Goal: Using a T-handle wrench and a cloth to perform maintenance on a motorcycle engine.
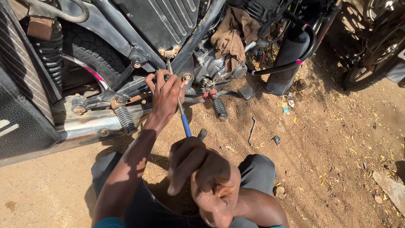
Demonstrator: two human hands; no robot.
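Nearest the camera, the right hand point(206, 179) is clenched around the blue handle of a long screwdriver point(182, 113), whose thin shaft runs up and away toward the motorcycle frame point(126, 86). The handle is mostly buried in the fist; only a short blue stretch and the metal shaft show.

Farther out, the left hand point(165, 93) curls over the frame tube right where the shaft arrives, fingers bent and gripping near a small bolt point(186, 77). The tip of the tool is hidden behind those fingers, so I cannot tell what it is seated in, or whether it is seated at all.

The risk, as I judge it: if the tip slips off under force, it could jab the left fingers that lie just beside it, or skate across the frame. The long, slim shaft could also bend if levered sideways.

On the dirt to the right lie a slender bent spanner point(252, 131) and a small loose metal part point(276, 139), both easy to lose in the sandy ground. Beyond them sit the ribbed footpeg point(219, 108), the engine casing point(213, 65) and a brown rag point(232, 36) draped over it. The rear wheel and shock absorber are cut off by the upper-left edge.
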